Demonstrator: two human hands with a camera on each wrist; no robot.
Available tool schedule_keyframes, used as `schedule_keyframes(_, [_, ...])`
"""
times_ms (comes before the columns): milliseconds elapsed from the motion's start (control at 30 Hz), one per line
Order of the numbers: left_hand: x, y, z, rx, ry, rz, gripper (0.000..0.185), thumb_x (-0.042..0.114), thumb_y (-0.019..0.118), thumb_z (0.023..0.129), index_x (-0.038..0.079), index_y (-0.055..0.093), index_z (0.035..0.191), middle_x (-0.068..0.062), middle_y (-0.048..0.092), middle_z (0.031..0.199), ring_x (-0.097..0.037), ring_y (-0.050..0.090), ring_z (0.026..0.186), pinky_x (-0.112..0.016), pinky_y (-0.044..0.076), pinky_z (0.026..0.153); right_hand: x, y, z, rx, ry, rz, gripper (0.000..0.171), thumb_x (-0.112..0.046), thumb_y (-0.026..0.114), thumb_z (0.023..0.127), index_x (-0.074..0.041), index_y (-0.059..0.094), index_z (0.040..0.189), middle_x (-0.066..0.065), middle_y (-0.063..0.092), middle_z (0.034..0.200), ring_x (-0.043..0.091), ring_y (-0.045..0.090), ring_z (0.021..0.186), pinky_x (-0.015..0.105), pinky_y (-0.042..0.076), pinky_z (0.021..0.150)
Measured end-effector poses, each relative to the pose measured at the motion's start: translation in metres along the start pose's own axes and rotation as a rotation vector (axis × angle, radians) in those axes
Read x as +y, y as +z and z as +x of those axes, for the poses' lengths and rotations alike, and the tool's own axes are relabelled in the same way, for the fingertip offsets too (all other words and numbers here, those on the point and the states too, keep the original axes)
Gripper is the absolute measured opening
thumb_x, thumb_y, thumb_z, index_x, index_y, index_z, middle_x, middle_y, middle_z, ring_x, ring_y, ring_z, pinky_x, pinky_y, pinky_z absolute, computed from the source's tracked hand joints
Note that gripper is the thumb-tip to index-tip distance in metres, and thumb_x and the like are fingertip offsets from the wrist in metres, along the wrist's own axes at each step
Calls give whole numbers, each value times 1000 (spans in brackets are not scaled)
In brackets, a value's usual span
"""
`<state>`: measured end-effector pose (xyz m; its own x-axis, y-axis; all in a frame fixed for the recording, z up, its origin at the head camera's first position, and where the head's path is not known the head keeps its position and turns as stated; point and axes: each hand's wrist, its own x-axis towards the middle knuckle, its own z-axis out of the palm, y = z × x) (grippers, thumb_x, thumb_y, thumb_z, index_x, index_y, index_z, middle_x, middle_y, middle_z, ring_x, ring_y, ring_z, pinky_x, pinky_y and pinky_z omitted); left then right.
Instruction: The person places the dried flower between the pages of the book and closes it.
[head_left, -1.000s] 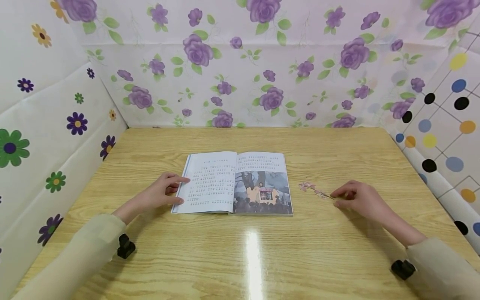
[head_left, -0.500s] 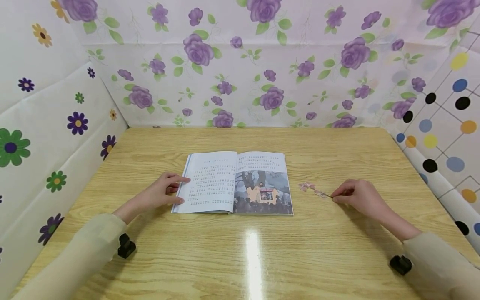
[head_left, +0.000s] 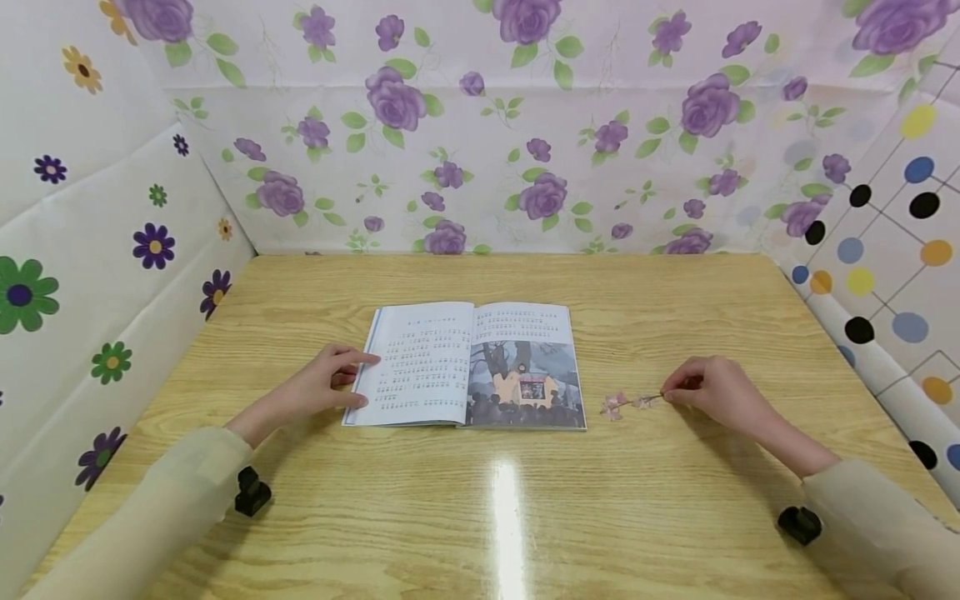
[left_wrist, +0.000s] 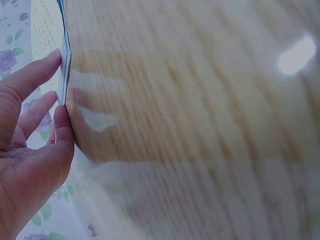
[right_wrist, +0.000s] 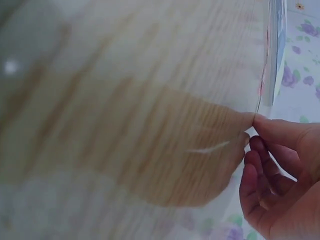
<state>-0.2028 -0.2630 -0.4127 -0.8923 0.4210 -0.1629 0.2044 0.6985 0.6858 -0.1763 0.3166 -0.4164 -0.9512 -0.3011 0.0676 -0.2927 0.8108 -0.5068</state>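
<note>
An open book (head_left: 468, 365) lies flat in the middle of the wooden table (head_left: 525, 517), text on its left page and a picture on the right one. My left hand (head_left: 318, 390) rests at the book's left edge (left_wrist: 65, 70), with fingers and thumb touching that edge. To the right of the book my right hand (head_left: 708, 390) pinches the stem end of a thin sprig with small pink blossoms (head_left: 626, 403). In the right wrist view the sprig (right_wrist: 261, 82) shows edge-on above my fingertips (right_wrist: 260, 122).
Floral paper walls (head_left: 480, 133) close off the back and left of the table. A dotted panel (head_left: 892, 275) closes off the right. A small black clip sits by each sleeve, one at the left (head_left: 251, 493) and one at the right (head_left: 798, 523).
My right hand closed on the stem of the sprig and swung its blossom end toward me and the book's lower right corner. The left hand and the book stayed still.
</note>
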Motion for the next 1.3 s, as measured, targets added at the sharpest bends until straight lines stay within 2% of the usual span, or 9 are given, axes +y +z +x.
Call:
schedule_keyframes(267, [0,0,0,-3,5,2,60,15,74,89,6,50,143,-28,29,143,-33,46,115,-47,43,100,0,-3,4,-85,-89,-33,6,-10,67,93,-11,70,88,-2,68,84,-2,55,74,21,48,64])
schedule_keyframes(500, [-1,0,0,-2,-1,3,60,14,74,89,7,50,143,-28,30,143,-32,46,114,-47,43,99,-1,-9,6,-125,-90,20,4,-6,66,93,-8,67,89,-1,65,78,1,54,67,22,47,60])
schedule_keyframes(700, [-1,0,1,2,-1,10,60,15,74,88,7,51,143,-27,30,142,-31,46,113,-45,44,98,1,-10,11,-123,-106,71,10,-4,65,93,-13,68,91,0,69,83,2,59,72,22,49,62])
schedule_keyframes(900, [0,0,1,-3,2,6,60,15,74,89,7,50,143,-27,30,142,-32,46,113,-45,44,98,1,-22,23,-117,-146,102,13,-4,64,94,-14,72,96,2,72,90,9,65,80,23,53,68])
schedule_keyframes(1100, [0,0,1,-2,7,1,60,17,74,88,6,51,143,-27,30,142,-32,45,111,-43,43,96,-6,-36,40,-123,-150,102,12,-6,63,96,-13,72,100,4,73,95,14,68,84,22,54,70])
schedule_keyframes(1300, [-2,0,1,-6,2,8,61,17,75,88,7,51,143,-27,31,142,-30,45,111,-43,43,95,-17,-40,59,-124,-138,71,13,-7,62,96,-13,73,101,4,74,96,24,68,87,23,53,70])
